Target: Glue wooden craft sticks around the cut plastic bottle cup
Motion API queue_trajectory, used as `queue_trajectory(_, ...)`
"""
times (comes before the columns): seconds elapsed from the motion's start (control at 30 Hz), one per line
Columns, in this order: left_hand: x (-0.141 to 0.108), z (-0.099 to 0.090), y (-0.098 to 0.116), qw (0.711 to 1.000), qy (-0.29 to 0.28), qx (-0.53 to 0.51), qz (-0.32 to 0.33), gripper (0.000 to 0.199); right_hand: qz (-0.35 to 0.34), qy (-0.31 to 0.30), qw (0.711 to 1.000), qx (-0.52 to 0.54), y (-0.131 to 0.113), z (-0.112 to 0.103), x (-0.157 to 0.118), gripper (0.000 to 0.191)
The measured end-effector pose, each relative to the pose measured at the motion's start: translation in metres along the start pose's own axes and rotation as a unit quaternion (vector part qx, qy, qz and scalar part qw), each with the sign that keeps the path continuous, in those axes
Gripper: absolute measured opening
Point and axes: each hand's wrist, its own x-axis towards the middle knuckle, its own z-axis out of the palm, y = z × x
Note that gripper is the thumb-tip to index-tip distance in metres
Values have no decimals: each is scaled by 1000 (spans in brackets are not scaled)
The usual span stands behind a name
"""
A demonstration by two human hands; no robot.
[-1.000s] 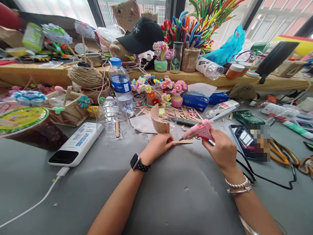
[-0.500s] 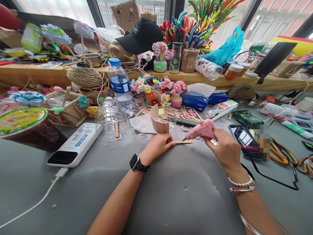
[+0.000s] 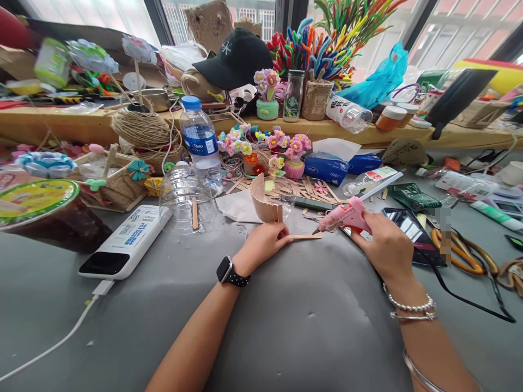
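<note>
Near the middle of the table, my left hand (image 3: 267, 239) pinches one end of a wooden craft stick (image 3: 306, 237), which points to the right just over the grey surface. My right hand (image 3: 386, 245) is wrapped round the handle of a pink hot glue gun (image 3: 345, 216). The gun's nozzle tip is close to the stick's right end; whether it touches I cannot tell. Behind my left hand stands a curved piece made of craft sticks (image 3: 265, 201) side by side, with a scalloped edge. Several loose craft sticks (image 3: 294, 190) lie scattered farther back.
To the left are a cut clear plastic bottle (image 3: 186, 201), a white power bank (image 3: 126, 242) with a cable, and a drink cup (image 3: 49, 215). A phone (image 3: 408, 228) and orange-handled scissors (image 3: 469, 253) lie on the right. A water bottle (image 3: 200, 144) and tissue pack (image 3: 327, 169) stand behind.
My right hand has moved to the right with the glue gun, its nozzle sliding along toward the stick's right end. My left hand and the craft stick stay put.
</note>
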Motion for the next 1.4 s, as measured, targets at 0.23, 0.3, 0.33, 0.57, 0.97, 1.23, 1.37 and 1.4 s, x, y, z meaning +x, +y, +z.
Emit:
queue_trajectory(0.23, 0, 0, 0, 1000, 0, 1, 2, 17, 14, -20, 1000, 4, 9, -2, 0, 31)
queue_trajectory(0.3, 0, 0, 0, 1000, 1, -1, 2, 17, 15, -27, 1000, 2, 11, -3, 0, 29)
queue_trajectory(0.33, 0, 0, 0, 1000, 2, -1, 2, 17, 19, -28, 999, 0, 12, -3, 0, 28)
queue_trajectory(0.57, 0, 0, 0, 1000, 2, -7, 3, 17, 37, -38, 999, -5, 13, -3, 0, 27)
queue_trajectory(0.97, -1, -1, 0, 1000, 2, -1, 5, 19, 32, -46, 998, -3, 14, -2, -1, 26)
queue_trajectory(1.23, -1, 0, -1, 1000, 11, -6, 13, 20, 41, -49, 998, -7, 14, -2, -1, 25)
queue_trajectory(1.37, -1, 0, -1, 999, 20, -15, 20, 18, 70, -44, 997, -12, 13, -4, 0, 24)
queue_trajectory(1.4, -1, -1, -1, 999, 24, -19, 24, 18, 84, -39, 996, -11, 13, -4, 0, 25)
